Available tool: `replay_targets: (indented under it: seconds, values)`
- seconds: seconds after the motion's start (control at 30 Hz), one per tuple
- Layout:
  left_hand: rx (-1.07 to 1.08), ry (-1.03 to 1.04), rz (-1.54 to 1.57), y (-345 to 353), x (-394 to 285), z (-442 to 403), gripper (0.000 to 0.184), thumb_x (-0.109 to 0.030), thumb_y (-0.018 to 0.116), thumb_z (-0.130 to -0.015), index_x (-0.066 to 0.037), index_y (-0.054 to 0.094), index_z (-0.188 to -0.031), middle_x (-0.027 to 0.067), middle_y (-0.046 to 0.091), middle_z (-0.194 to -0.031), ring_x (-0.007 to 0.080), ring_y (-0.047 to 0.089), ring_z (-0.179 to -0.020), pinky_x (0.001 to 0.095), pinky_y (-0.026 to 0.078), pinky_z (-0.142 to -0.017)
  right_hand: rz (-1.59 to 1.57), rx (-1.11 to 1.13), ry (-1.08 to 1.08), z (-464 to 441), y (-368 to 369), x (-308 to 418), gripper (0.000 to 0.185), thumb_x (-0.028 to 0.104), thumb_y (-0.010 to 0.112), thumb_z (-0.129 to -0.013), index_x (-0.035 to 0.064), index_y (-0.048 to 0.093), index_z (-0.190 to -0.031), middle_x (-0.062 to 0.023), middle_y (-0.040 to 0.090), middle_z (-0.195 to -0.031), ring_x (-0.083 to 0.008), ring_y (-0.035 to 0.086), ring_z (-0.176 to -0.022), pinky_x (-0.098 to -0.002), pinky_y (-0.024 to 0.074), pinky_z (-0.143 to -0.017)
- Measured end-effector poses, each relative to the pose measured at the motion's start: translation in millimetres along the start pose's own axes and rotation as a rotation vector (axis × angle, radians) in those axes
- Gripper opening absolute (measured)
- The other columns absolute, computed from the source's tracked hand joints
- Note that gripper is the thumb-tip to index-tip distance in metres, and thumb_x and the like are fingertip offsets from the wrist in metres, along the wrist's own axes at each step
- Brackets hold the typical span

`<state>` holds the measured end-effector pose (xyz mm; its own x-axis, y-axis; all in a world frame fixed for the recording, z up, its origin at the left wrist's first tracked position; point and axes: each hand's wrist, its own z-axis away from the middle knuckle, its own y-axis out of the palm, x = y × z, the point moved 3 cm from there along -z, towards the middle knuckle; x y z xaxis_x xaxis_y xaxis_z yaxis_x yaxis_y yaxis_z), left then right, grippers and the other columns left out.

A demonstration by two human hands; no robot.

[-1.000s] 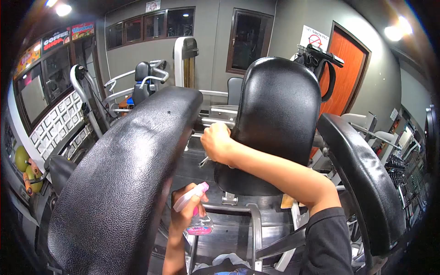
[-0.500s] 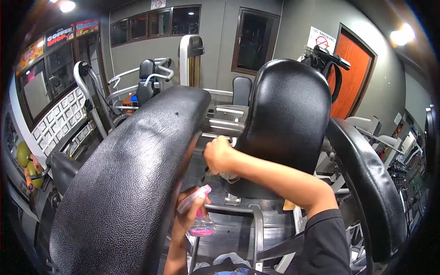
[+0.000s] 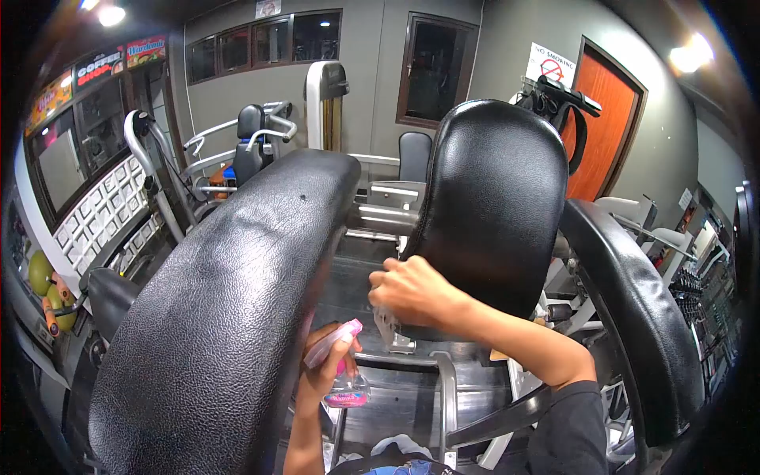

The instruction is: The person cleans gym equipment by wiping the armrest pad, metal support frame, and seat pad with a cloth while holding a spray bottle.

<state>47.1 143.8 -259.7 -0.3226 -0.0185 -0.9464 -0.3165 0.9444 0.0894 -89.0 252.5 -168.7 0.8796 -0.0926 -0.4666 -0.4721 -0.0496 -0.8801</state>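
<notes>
My left hand [image 3: 323, 368] is wrapped around a clear spray bottle [image 3: 347, 392] with a pink trigger head and a pink label, held low beside the long black padded cushion [image 3: 229, 285]. My right hand [image 3: 416, 291] is closed in front of the lower left edge of the upright black backrest pad [image 3: 499, 190]. A greyish cloth [image 3: 386, 324] hangs blurred beneath its fingers. Whether it touches the pad is not clear.
Another black padded cushion [image 3: 621, 293] slants down on the right. Below my hands a silver metal frame [image 3: 447, 396] stands on the dark floor. Further gym machines [image 3: 323, 111] are along the back wall, with an orange door [image 3: 606, 119] at right.
My right hand has moved right and down with the cloth, from the gap beside the long cushion to the backrest pad's lower edge. The left hand keeps its hold on the spray bottle.
</notes>
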Motion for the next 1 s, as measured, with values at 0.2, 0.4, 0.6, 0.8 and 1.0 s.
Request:
replay_targets:
  seconds: [0.2,0.4,0.6,0.8,1.0]
  values:
    - [-0.052,-0.046,0.002,-0.5,-0.4,3.3,0.042,-0.035,0.056,-0.089,0.007,0.061,-0.090,0.0136,0.062,-0.075,0.0174,0.057,-0.044,0.0316,0.051,-0.045,-0.058,-0.409,0.247,46.0,-30.5,-19.2,0.019,0.014,0.062,-0.079,0.0191,0.070,-0.096,0.0007,0.060,-0.095,-0.0172,0.059,-0.087,-0.0286,0.0551,-0.060]
    - [-0.004,-0.030,0.019,2.5,-0.2,0.5,0.039,-0.033,0.054,-0.089,0.005,0.061,-0.089,0.0132,0.062,-0.075,0.0165,0.056,-0.044,0.0313,0.051,-0.047,-0.082,-0.469,0.183,78.9,44.1,21.0,0.041,0.016,0.070,-0.073,0.0311,0.069,-0.111,0.0106,0.063,-0.106,-0.0110,0.056,-0.077,-0.0203,0.0518,-0.052]
    - [0.049,0.049,-0.003,8.5,0.8,-2.1,0.035,-0.029,0.052,-0.091,0.005,0.061,-0.090,0.0123,0.062,-0.078,0.0168,0.057,-0.046,0.0309,0.051,-0.048,-0.090,-0.824,0.555,105.1,-0.3,-6.9,0.044,0.013,0.079,-0.063,0.0211,0.072,-0.106,0.0028,0.066,-0.107,-0.0173,0.058,-0.075,-0.0293,0.0548,-0.059]
    - [0.123,0.073,0.132,30.8,6.5,-11.7,0.025,-0.019,0.055,-0.093,0.005,0.063,-0.093,0.0086,0.063,-0.079,0.0119,0.058,-0.050,0.0260,0.048,-0.049,-0.038,-0.597,0.347,108.3,47.6,23.0,0.043,0.016,0.071,-0.075,0.0336,0.070,-0.115,0.0068,0.065,-0.106,-0.0113,0.057,-0.072,-0.0235,0.0546,-0.055]
    - [0.059,0.052,0.174,59.1,-3.3,-21.1,0.030,-0.025,0.057,-0.094,0.004,0.061,-0.086,0.0079,0.059,-0.072,0.0121,0.055,-0.046,0.0263,0.047,-0.045,-0.120,-0.944,0.721,155.8,13.1,-19.4,0.039,0.020,0.078,-0.068,0.0168,0.072,-0.107,-0.0082,0.068,-0.100,-0.0269,0.066,-0.088,-0.0380,0.0553,-0.074]
